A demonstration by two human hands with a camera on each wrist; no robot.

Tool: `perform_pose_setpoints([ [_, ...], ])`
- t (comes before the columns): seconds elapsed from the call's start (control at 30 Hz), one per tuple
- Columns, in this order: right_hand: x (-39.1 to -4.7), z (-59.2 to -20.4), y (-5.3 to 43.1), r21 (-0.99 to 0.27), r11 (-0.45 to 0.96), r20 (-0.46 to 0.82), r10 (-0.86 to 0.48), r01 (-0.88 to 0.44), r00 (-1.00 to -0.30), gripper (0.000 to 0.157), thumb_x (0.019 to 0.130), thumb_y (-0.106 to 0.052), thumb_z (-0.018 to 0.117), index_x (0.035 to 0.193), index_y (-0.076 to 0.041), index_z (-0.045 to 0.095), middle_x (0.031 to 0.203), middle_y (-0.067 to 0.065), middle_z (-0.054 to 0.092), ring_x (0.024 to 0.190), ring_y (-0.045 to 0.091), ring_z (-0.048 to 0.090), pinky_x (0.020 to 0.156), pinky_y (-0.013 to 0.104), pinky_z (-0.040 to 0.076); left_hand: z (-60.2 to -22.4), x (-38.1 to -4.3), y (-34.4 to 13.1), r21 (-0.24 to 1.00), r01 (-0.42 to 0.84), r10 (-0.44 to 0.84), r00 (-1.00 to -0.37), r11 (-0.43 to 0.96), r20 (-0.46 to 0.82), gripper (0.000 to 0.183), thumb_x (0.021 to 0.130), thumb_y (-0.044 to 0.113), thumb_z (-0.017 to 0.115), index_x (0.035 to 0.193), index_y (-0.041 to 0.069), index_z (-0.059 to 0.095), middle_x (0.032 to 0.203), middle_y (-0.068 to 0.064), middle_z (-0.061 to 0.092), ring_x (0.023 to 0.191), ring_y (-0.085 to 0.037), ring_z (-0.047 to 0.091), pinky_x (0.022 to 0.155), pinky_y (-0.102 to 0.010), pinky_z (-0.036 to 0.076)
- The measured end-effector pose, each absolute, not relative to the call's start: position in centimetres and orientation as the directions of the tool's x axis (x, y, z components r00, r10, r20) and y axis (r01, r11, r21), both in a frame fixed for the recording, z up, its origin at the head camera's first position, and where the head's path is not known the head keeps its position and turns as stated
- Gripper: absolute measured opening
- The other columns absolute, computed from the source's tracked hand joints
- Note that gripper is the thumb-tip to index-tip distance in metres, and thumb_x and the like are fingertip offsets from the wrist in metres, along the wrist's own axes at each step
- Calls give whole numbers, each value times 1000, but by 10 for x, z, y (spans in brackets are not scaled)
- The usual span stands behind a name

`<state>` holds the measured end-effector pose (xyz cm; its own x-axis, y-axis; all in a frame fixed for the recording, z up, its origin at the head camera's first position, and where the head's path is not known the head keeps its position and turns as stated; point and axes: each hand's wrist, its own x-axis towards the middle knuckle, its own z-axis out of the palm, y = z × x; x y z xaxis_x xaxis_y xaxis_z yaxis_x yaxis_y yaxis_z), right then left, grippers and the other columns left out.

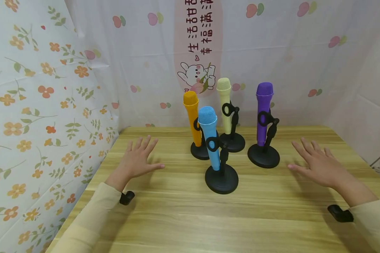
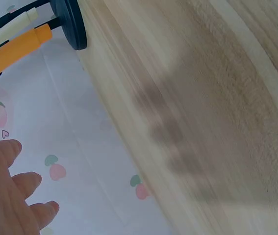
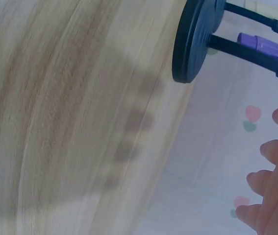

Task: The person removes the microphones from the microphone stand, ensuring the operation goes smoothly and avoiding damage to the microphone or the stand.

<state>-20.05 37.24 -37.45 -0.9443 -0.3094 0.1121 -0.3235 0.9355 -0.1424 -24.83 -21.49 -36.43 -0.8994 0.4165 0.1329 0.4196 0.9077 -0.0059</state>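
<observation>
Four toy-like microphones stand upright in black round-based stands: a blue microphone (image 1: 211, 140) in front, an orange microphone (image 1: 194, 123) behind it to the left, a pale yellow microphone (image 1: 225, 109) at the back, and a purple microphone (image 1: 263, 116) to the right. My left hand (image 1: 136, 160) hovers over the table's left side, fingers spread, holding nothing; the orange microphone is nearest to it. On the other side my right hand (image 1: 320, 165) is likewise spread above the table, close to the purple microphone's stand base (image 1: 263, 156). Both wrist views show finger shadows on the wood.
The wooden table (image 1: 177, 218) ends at a hanging white cloth (image 1: 139, 88) printed with fruit, a rabbit and writing. A flowered cloth (image 1: 35, 116) hangs along the left edge. Small black wrist devices sit under each sleeve cuff.
</observation>
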Motion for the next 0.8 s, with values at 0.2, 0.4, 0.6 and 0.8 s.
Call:
perform_pose_setpoints([
  [0.2,-191,-372,366,-171,924,140,-322,-343,-936,89,96,-48,56,157,-14,0,157,29,-1,136,59,3,103,69,-11,-364,-244,-211,60,450,438,-887,891,144,100,83,75,52,157,16,17,159,-17,14,141,-45,17,110,-66,10],
  [0.4,-186,-370,357,-202,904,182,-344,-378,-921,89,96,-43,59,157,-15,1,157,27,1,135,59,11,103,72,-3,-363,-242,-209,122,473,455,-878,873,145,99,85,73,51,157,16,14,159,-17,13,141,-45,20,109,-66,11],
  [0.6,-183,-367,344,-215,885,232,-364,-412,-902,89,94,-40,63,157,-16,5,157,26,9,136,55,18,107,69,6,-361,-239,-205,183,503,474,-862,845,180,96,87,67,55,156,14,17,158,-16,18,139,-44,26,109,-65,17],
  [0.8,-182,-366,330,-250,871,280,-353,-423,-893,88,91,-39,67,157,-20,12,157,23,19,130,56,30,98,72,25,-359,-237,-199,278,552,496,-832,786,250,94,86,62,61,155,12,22,157,-15,25,138,-40,30,109,-61,23],
])
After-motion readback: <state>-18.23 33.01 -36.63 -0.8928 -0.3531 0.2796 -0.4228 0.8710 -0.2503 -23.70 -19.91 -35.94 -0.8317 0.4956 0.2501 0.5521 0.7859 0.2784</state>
